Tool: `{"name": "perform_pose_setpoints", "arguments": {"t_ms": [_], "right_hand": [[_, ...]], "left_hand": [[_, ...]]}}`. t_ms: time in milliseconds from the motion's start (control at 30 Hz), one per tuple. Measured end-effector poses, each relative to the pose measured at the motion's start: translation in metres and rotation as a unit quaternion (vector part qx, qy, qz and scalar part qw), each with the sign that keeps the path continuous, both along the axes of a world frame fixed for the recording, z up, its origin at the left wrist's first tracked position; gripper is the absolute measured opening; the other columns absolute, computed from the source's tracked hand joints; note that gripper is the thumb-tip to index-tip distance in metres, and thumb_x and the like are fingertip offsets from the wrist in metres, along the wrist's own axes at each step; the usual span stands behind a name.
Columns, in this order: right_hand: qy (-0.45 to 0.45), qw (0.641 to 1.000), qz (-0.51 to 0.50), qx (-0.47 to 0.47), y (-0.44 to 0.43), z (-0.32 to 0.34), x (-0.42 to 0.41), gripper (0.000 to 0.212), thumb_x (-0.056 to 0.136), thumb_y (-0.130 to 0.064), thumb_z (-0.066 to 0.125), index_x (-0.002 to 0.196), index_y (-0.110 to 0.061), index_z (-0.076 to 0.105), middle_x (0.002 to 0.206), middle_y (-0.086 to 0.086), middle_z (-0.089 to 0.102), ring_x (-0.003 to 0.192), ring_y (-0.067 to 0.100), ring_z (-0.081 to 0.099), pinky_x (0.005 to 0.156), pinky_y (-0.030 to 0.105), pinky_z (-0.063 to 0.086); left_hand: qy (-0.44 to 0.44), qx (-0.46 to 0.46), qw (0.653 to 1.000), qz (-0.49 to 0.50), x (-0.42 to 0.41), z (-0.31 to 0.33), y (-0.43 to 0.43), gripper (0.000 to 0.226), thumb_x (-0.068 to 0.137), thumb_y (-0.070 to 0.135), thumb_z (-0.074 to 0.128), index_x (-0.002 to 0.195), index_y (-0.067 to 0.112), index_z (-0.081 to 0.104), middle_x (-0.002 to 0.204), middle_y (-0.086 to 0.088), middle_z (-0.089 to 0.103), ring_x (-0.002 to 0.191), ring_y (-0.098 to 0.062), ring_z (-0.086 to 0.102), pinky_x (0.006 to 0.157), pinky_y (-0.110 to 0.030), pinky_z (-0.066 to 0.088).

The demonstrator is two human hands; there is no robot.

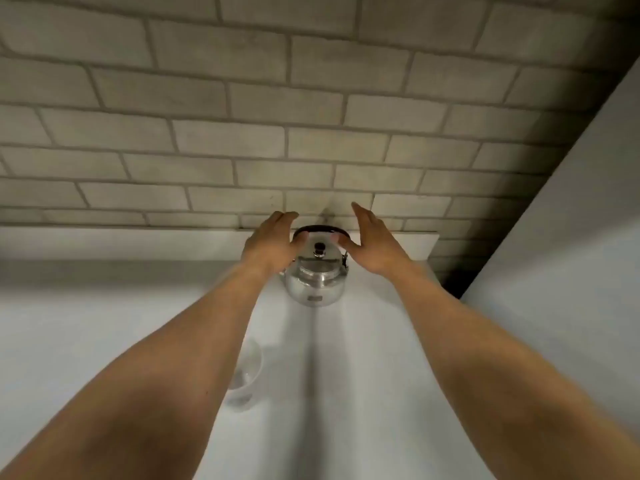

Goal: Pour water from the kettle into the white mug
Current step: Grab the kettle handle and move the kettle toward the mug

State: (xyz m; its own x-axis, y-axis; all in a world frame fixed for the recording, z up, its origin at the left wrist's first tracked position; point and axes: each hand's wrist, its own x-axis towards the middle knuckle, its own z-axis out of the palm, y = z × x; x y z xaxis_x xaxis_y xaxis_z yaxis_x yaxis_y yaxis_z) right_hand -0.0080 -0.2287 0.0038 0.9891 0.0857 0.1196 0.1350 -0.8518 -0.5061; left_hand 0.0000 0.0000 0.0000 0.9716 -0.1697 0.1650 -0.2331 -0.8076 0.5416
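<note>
Kettle (315,282): shiny steel, sitting upright on the counter (363,375), far end, just in front of the raised white ledge (138,242); black handle (320,228) arching over the top; lid (317,263) on, dark knob (319,249) showing between the two hands
Left hand (273,242): reaching forward, hovering at the kettle's left shoulder, fingers curling loosely, thumb pointing toward the handle; grasping nothing, released; whether the thumb is touching the handle is too blurred to tell
Right hand (372,242): reaching forward on the kettle's right side, palm facing inward, fingers (362,211) stretching up toward the wall, thumb lying close to the handle's right end; spread wide, not gripping anything
Forearms: both bare, running in from the bottom corners and converging on the kettle
Glass (246,370): a clear vessel standing on the counter near the camera, partly hiding behind the left forearm; looking transparent rather than white, so whether this is the mug I cannot tell
Counter: white, plain, catching soft shadows of the arms and kettle
Wall (311,116): pale brick pattern, rising behind the ledge and filling the upper half of the view
Right side: a white panel (571,237) slanting across the corner, with dark shadow gathering where it is meeting the wall
Focus: whole view slightly soft, fine detail on the kettle's small front label unreadable
</note>
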Motion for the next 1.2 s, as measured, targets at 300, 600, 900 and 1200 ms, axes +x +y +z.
{"name": "perform_pose_setpoints", "arguments": {"t_ms": [300, 600, 900, 1200], "right_hand": [[0.019, 0.990, 0.127, 0.063, 0.001, -0.041, 0.061, 0.064, 0.101, -0.056, 0.053, 0.157, -0.028, 0.041, 0.153, 0.000, 0.053, 0.140, 0.020, 0.048, 0.111, 0.033, 0.040], [0.025, 0.990, 0.105, 0.095, 0.002, -0.039, 0.056, 0.016, 0.099, -0.043, 0.059, 0.096, -0.029, 0.065, 0.079, -0.015, 0.067, 0.069, -0.004, 0.063, 0.057, 0.014, 0.040], [-0.089, 0.986, 0.049, 0.129, 0.010, 0.025, -0.020, 0.025, 0.088, -0.061, 0.065, 0.078, -0.038, 0.064, 0.067, -0.031, 0.067, 0.065, -0.007, 0.063, 0.056, 0.009, 0.042], [-0.120, 0.986, 0.053, 0.101, 0.010, 0.053, -0.104, 0.029, 0.091, -0.057, 0.069, 0.095, -0.029, 0.077, 0.081, -0.014, 0.075, 0.078, 0.001, 0.068, 0.068, 0.025, 0.049]], "left_hand": [[0.061, -0.018, 0.998, 0.012, 0.036, -0.040, -0.023, 0.048, 0.111, 0.022, 0.050, 0.159, 0.016, 0.043, 0.152, -0.016, 0.053, 0.138, -0.037, 0.052, 0.114, -0.044, 0.041], [0.019, -0.008, 1.000, -0.012, 0.024, -0.026, -0.016, 0.021, 0.110, 0.019, 0.050, 0.119, 0.016, 0.069, 0.093, -0.003, 0.063, 0.084, -0.026, 0.059, 0.068, -0.035, 0.040], [-0.090, 0.005, 0.994, -0.062, -0.046, 0.027, -0.014, 0.022, 0.110, 0.021, 0.051, 0.120, 0.011, 0.068, 0.092, -0.010, 0.067, 0.086, -0.033, 0.064, 0.073, -0.044, 0.051], [-0.235, -0.049, 0.971, 0.004, -0.161, 0.019, -0.013, 0.038, 0.104, 0.047, 0.058, 0.130, 0.019, 0.065, 0.121, 0.000, 0.066, 0.109, -0.024, 0.064, 0.071, -0.037, 0.056]]}}
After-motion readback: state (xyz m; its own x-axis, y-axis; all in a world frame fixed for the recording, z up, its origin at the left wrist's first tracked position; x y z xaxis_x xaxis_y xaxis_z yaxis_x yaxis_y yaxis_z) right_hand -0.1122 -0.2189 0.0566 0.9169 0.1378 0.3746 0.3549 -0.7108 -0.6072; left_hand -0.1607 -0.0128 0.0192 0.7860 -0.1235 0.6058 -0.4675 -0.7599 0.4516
